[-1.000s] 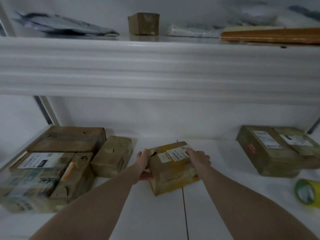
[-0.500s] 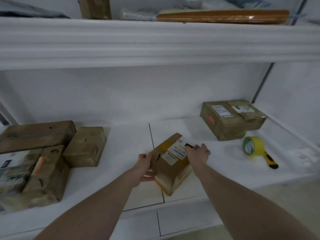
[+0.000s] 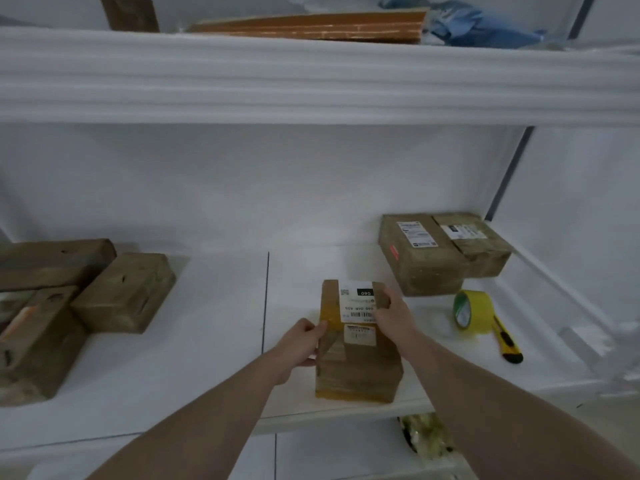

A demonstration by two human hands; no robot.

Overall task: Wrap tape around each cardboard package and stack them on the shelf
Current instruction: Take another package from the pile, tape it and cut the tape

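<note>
A small cardboard package (image 3: 356,368) with white labels and yellow tape sits near the front edge of the white shelf (image 3: 194,368). My left hand (image 3: 304,342) grips its left side. My right hand (image 3: 393,315) holds its right upper edge with curled fingers. A roll of yellow tape (image 3: 472,311) stands to the right, with a yellow utility knife (image 3: 507,342) beside it. Two taped boxes (image 3: 440,251) sit together at the back right. Several more packages (image 3: 86,292) are grouped at the left.
An upper shelf (image 3: 311,81) overhangs the work area and carries a small brown box (image 3: 130,13), a flat orange-brown board (image 3: 311,27) and blue plastic (image 3: 478,24). A side wall (image 3: 571,216) closes the right end. Something greenish (image 3: 424,436) shows below the shelf edge.
The package has been turned square to me and drawn toward the right front of the shelf, both hands still on it. My view has swung right and downward.
</note>
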